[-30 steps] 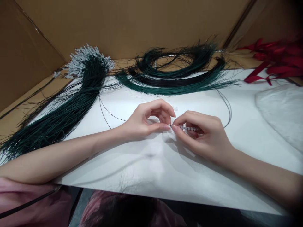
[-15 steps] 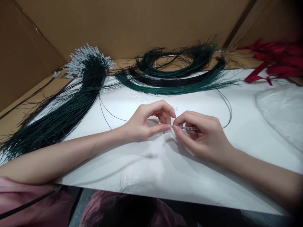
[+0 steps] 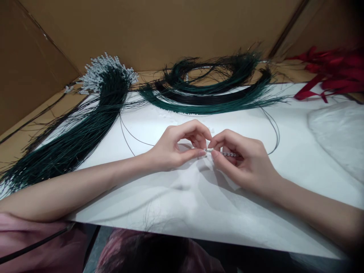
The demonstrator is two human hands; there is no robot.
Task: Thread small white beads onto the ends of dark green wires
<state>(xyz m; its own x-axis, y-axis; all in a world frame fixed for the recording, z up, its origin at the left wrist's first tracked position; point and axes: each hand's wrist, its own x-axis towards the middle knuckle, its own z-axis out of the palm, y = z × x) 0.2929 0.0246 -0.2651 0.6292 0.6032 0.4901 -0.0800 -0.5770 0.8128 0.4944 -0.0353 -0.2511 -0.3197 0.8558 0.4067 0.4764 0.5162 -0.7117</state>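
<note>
Near the middle of the white sheet, both hands pinch the same thin dark wire (image 3: 208, 151). My left hand (image 3: 173, 148) closes thumb and fingertips on it; something small and pale shows by the thumb tip, too small to name. Just to the right, my right hand (image 3: 244, 155) has its thumb and index finger close together at the wire. A short row of white beads (image 3: 229, 154) on the wire runs back under its palm. Thin wire tails (image 3: 276, 132) arc out beyond the right hand, and others trail left behind the left wrist.
A thick bundle of green wires (image 3: 76, 136) with white beaded ends (image 3: 99, 72) lies on the left. Curved bundles of green and black wire (image 3: 210, 99) lie at the back. Red ribbons (image 3: 338, 72) and a clear plastic bag (image 3: 341, 132) are on the right. Cardboard walls (image 3: 176, 30) enclose the back.
My right thumb and index finger have shifted slightly right and parted a little, so a longer piece of wire shows between the hands. The left hand has barely moved.
</note>
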